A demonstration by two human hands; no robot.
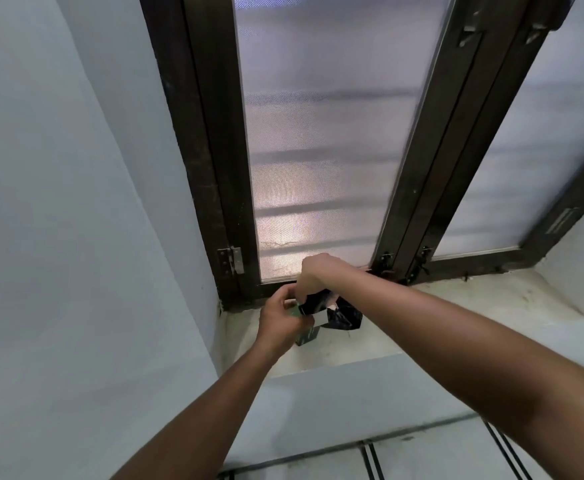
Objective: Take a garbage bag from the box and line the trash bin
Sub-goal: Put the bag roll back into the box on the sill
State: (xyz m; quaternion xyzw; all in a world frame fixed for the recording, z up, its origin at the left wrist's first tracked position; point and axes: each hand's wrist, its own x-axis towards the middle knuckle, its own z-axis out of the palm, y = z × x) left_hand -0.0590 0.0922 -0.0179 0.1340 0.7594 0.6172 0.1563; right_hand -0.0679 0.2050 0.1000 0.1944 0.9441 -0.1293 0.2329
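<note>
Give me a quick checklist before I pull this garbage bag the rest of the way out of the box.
1. Left hand steadies the box on the sill: ok.
2. Right hand pinches the black garbage bag: ok.
3. Bag free of the box: not ok, part still at the opening.
4. Only one bag gripped: cannot tell.
5. Trash bin in sight: not ok, none visible.

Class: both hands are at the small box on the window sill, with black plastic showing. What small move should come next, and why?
Probably lift the right hand to draw the black bag clear, since the left hand steadies the box and the bag is only partly out.
</note>
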